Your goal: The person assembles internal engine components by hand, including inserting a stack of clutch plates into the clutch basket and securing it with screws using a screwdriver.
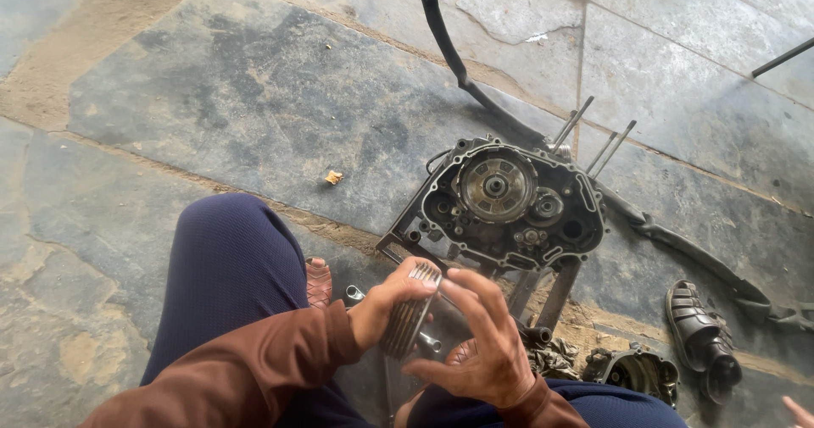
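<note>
Both my hands hold a stack of round clutch plates (409,311) on edge, low in the middle of the view. My left hand (383,301) grips the stack from the left, thumb on its rim. My right hand (479,343) closes on it from the right with fingers spread over the face. Just beyond stands an open motorcycle engine crankcase (509,203) on the stone floor, its round clutch hub (496,186) exposed. A socket tool (354,293) lies under my left hand.
A black rubber strip (462,76) runs from the top past the crankcase to the right edge. A dark sandal (702,336), an engine cover (634,371) and a rag (553,356) lie at lower right. Studs (573,123) stick up behind the case. Another person's fingertips (797,411) show at the corner.
</note>
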